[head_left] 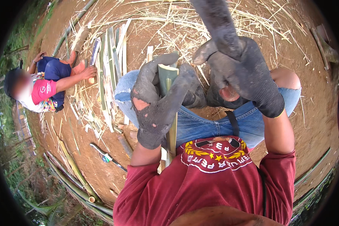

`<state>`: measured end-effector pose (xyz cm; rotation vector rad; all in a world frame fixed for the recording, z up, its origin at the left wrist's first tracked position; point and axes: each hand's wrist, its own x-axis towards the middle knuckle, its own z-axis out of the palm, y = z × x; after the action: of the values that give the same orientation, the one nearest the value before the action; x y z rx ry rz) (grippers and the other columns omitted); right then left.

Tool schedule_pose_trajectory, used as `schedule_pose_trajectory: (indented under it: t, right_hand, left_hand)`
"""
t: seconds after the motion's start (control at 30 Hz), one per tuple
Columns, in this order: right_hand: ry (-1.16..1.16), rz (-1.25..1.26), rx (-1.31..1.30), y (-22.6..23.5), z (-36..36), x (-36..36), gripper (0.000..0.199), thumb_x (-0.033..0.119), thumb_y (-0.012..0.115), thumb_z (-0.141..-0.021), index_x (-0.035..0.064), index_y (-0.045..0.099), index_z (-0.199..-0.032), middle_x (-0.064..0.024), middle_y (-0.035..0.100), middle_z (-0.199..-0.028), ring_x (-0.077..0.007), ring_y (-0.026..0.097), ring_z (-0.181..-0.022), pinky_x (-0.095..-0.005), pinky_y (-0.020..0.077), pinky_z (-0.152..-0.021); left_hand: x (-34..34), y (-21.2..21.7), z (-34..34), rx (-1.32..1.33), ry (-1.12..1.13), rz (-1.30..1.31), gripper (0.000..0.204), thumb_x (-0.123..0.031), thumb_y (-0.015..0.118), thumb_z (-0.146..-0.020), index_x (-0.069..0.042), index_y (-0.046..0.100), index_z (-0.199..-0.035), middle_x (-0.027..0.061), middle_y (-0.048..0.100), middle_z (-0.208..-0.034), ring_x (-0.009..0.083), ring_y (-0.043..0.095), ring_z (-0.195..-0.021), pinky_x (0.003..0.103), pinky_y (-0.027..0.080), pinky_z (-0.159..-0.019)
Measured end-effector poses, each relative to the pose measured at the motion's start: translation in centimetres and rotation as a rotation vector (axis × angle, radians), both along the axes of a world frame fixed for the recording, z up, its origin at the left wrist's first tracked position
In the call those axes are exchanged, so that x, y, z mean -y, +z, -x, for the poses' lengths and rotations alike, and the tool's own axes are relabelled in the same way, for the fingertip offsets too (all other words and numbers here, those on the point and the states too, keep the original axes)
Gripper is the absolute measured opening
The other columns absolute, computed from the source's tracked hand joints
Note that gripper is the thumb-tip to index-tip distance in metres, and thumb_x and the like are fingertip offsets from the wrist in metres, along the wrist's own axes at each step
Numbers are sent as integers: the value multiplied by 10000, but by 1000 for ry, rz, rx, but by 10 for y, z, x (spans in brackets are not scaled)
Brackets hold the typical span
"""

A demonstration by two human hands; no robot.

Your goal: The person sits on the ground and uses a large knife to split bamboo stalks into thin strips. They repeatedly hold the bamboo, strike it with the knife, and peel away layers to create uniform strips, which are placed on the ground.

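Note:
My left hand (156, 101), in a worn dark glove with holes, is closed around a green bamboo strip (167, 77) that stands upright between my knees. Its lower length (172, 135) runs down past my wrist. My right hand (239, 71), also in a torn dark glove, is clenched just right of the strip and grips a dark handle or blade (214, 19) that points up and away. Whether that dark tool touches the bamboo is hidden. I wear blue jeans and a maroon shirt.
Split bamboo slats (111, 60) lie in a row on the brown earth ahead left. Another person (45, 84) crouches at the left, one hand on the slats. A knife (107, 156) lies on the ground. Long bamboo poles (73, 177) and shavings (252, 22) surround me.

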<state>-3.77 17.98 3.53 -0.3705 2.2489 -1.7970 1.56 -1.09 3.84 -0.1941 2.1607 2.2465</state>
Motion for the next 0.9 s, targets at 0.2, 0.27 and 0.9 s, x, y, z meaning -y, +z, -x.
schedule_pose_trajectory:
  t: [0.2,0.27,0.9]
  right_hand:
    - [59,49,-56,-24,-9,-10,146,121,598,-869,49,717,-913,3,623,-651,-86,587,-609,-266,484,-578]
    - [86,66,-76,-22,-11,-7,136,105,612,-855,51,718,-921,-1,616,-642,-73,561,-610,-268,476,-578]
    - [-167,-43,161,-25,7,-16,165,81,604,-898,57,722,-1010,27,567,-609,-61,492,-503,-259,381,-451]
  left_hand:
    - [-2,-5,-2,-47,-39,-51,389,-19,703,-876,55,533,-1217,102,674,-961,90,635,-800,218,530,-685]
    - [-1,-4,-3,-39,-61,-13,404,-34,709,-876,58,535,-1228,91,674,-960,84,632,-809,210,525,-689]
    - [35,-31,-41,39,-415,367,631,-179,719,-848,-26,443,-1395,90,625,-1062,157,609,-897,329,518,-792]
